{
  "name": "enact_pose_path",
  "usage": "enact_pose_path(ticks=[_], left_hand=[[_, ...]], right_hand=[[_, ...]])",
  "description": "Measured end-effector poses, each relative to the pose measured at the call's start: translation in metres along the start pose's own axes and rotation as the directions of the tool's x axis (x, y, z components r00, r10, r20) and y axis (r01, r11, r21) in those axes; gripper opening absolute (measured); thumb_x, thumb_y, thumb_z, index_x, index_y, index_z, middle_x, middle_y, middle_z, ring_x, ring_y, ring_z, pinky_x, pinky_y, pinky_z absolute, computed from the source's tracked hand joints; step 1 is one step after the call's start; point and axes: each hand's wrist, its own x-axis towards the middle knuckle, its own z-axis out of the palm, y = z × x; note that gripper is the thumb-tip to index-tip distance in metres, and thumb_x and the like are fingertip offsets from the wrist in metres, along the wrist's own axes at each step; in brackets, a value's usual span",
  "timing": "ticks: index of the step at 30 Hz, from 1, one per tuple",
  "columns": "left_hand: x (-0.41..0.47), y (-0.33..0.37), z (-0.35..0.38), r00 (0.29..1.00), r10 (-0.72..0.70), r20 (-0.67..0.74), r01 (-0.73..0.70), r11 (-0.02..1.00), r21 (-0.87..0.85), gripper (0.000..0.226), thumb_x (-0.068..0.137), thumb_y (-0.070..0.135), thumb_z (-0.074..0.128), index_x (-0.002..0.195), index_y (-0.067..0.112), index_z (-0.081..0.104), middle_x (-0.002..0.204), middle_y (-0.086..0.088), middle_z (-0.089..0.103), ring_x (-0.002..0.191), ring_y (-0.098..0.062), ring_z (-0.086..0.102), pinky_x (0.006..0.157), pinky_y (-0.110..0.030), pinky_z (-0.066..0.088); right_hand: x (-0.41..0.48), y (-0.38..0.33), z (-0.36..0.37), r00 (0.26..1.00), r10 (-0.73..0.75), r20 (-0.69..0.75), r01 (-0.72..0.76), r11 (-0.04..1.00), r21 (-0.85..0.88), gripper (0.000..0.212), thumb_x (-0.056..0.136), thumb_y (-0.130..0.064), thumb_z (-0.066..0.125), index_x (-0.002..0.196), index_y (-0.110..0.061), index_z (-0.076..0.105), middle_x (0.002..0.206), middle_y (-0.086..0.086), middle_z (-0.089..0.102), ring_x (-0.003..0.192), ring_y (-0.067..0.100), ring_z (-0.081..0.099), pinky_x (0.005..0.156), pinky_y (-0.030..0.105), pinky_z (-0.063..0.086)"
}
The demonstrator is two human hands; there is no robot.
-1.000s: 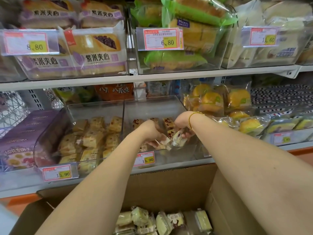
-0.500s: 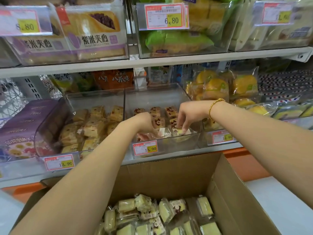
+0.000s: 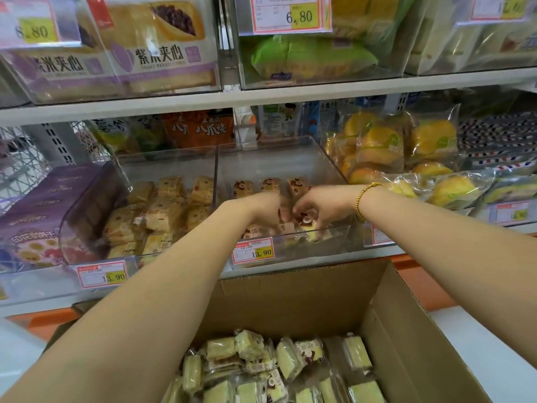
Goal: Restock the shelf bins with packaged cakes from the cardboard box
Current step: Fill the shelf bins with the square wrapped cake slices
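Head view is showing both forearms reaching over the cardboard box (image 3: 406, 330) into the middle clear bin (image 3: 328, 235) on the lower shelf. The right hand (image 3: 322, 203) is curling its fingers down and pinching a packaged cake (image 3: 304, 221) near the bin's front wall; the left hand (image 3: 263, 209) is meeting it with bent fingers, but whether it is gripping I cannot tell. The cakes are probably light, soft and crushable inside slippery film, so holding them gently by the sides is seeming best; more packaged cakes (image 3: 261, 365) are lying in the box.

Open-topped bin (image 3: 276, 161) beneath overhanging shelf (image 3: 290, 96)
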Motion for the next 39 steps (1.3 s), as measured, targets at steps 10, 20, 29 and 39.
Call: enact_pose_path(ticks=[10, 20, 29, 39], left_hand=[[0.028, 0.007, 0.014, 0.982, -0.057, 0.181, 0.018, 0.977, 0.212, 0.031, 0.094, 0.013, 0.049, 0.123, 0.009, 0.059, 0.109, -0.008, 0.065, 0.089, -0.024, 0.061, 0.079, -0.036, 0.053], [0.019, 0.007, -0.013, 0.890, -0.095, 0.446, 0.248, 0.922, -0.298, 0.036, 0.096, 0.005, 0.051, 0.132, 0.000, 0.052, 0.107, -0.005, 0.058, 0.081, -0.012, 0.057, 0.074, -0.021, 0.052], [0.008, 0.010, -0.003, 0.895, -0.094, 0.436, 0.293, 0.860, -0.417, 0.031, 0.102, 0.021, 0.044, 0.116, 0.002, 0.063, 0.106, -0.008, 0.070, 0.091, -0.019, 0.067, 0.090, -0.035, 0.054], [-0.011, 0.015, 0.012, 0.954, -0.061, 0.294, 0.167, 0.921, -0.351, 0.043, 0.105, 0.036, 0.031, 0.111, 0.012, 0.066, 0.108, 0.003, 0.063, 0.097, -0.014, 0.056, 0.101, -0.031, 0.037]], right_hand=[[0.008, 0.003, 0.011, 0.983, 0.112, -0.143, -0.095, 0.989, 0.115, 0.067, 0.086, -0.016, 0.070, 0.144, -0.019, 0.037, 0.132, 0.006, 0.055, 0.109, 0.021, 0.056, 0.083, 0.027, 0.047], [0.012, -0.014, 0.003, 0.929, 0.346, 0.131, -0.362, 0.923, 0.132, 0.038, 0.096, -0.028, 0.056, 0.127, -0.005, 0.053, 0.111, 0.009, 0.055, 0.098, 0.025, 0.056, 0.072, 0.030, 0.045], [0.012, -0.019, 0.007, 0.919, 0.367, 0.140, -0.391, 0.891, 0.229, 0.043, 0.093, -0.031, 0.061, 0.126, -0.005, 0.055, 0.089, 0.004, 0.057, 0.063, 0.014, 0.047, 0.056, 0.025, 0.042], [-0.007, -0.019, -0.055, 0.878, 0.470, -0.091, -0.411, 0.837, 0.360, 0.043, 0.095, -0.028, 0.058, 0.125, 0.003, 0.050, 0.118, 0.019, 0.059, 0.102, 0.034, 0.064, 0.090, 0.043, 0.054]])
